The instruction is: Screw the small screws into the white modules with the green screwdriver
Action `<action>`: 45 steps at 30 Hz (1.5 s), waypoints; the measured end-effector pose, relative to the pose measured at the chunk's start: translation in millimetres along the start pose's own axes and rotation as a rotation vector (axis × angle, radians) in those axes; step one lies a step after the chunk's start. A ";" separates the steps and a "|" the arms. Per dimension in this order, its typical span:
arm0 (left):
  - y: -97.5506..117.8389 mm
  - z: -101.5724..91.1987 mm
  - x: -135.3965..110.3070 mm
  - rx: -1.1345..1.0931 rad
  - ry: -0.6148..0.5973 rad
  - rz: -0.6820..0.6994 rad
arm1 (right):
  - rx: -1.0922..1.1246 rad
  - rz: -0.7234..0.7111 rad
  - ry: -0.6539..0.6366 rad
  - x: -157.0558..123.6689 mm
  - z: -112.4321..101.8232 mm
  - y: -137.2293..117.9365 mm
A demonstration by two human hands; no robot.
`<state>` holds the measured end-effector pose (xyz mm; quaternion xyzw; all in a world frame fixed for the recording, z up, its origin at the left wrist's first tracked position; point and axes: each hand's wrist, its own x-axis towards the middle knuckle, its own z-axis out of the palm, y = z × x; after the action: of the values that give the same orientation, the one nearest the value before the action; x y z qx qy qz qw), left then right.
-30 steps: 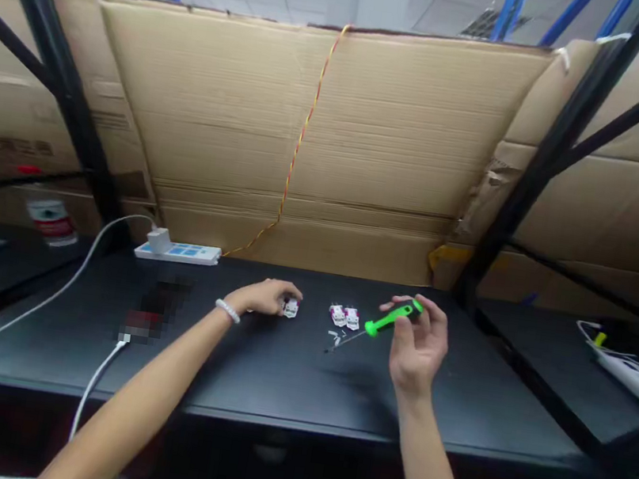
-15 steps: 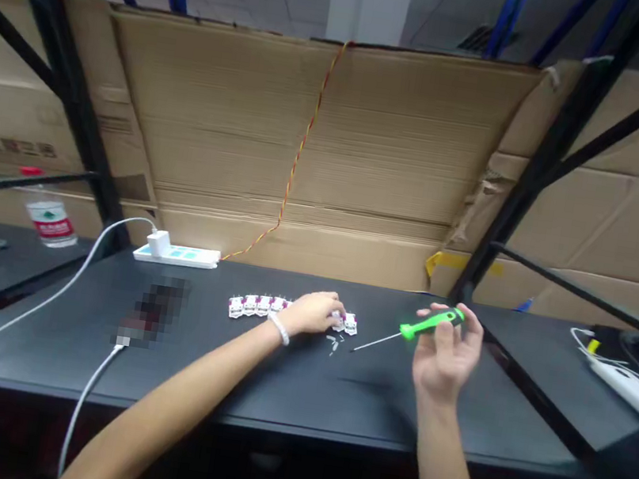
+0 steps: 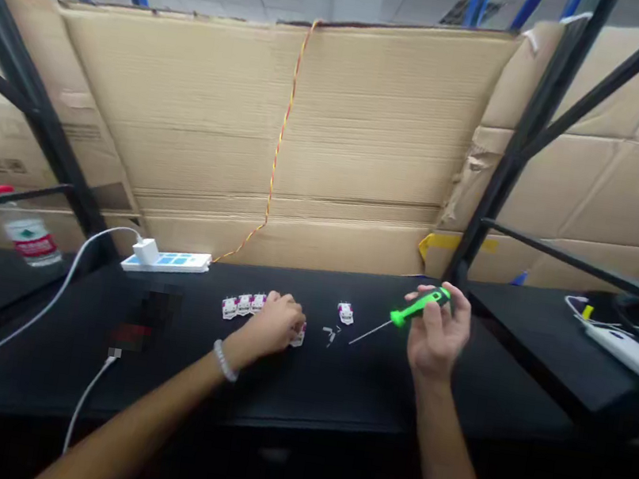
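Note:
My right hand (image 3: 437, 335) is closed round a green-handled screwdriver (image 3: 418, 306), whose thin shaft slants down to the left above the black table (image 3: 334, 386). My left hand (image 3: 274, 323) lies curled over a small white and pink part (image 3: 297, 338) at the end of a row of like parts (image 3: 241, 305). One more such part (image 3: 345, 313) stands alone between my hands. A few tiny pale bits (image 3: 330, 334) lie near the screwdriver's tip.
A white power strip (image 3: 167, 260) with a plugged charger and white cable (image 3: 10, 337) lies at the back left. Cardboard sheets (image 3: 286, 138) and black rack posts (image 3: 513, 148) wall the table's back. A water bottle (image 3: 31, 238) stands far left, another power strip (image 3: 627, 349) far right.
My left hand went right to the lone pair of parts, then came back left with one to the row's end. My right hand has kept hold of the screwdriver, a little farther right.

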<state>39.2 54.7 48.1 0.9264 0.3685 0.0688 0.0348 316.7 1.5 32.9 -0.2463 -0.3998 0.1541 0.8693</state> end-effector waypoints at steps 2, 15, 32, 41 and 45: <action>6.5 -1.2 -27.9 0.000 0.007 -0.031 | 0.004 -0.003 -0.025 -0.8 1.0 0.5; 31.0 3.8 -61.6 -0.307 0.191 -0.084 | -0.024 0.003 -0.035 -4.4 1.2 -0.5; 57.8 34.5 33.1 -0.052 -0.025 -0.023 | -0.019 0.018 -0.006 -2.6 -1.3 -1.5; 67.7 26.6 33.8 -0.036 -0.071 -0.027 | -0.040 0.001 -0.029 -2.1 -2.3 1.1; 73.5 21.6 42.8 -0.013 -0.087 -0.055 | -0.067 0.000 -0.023 -2.7 -2.9 1.5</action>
<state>123.1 30.4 39.5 0.9179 0.3913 0.0301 0.0586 317.1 0.6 28.8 -0.2738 -0.4145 0.1436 0.8559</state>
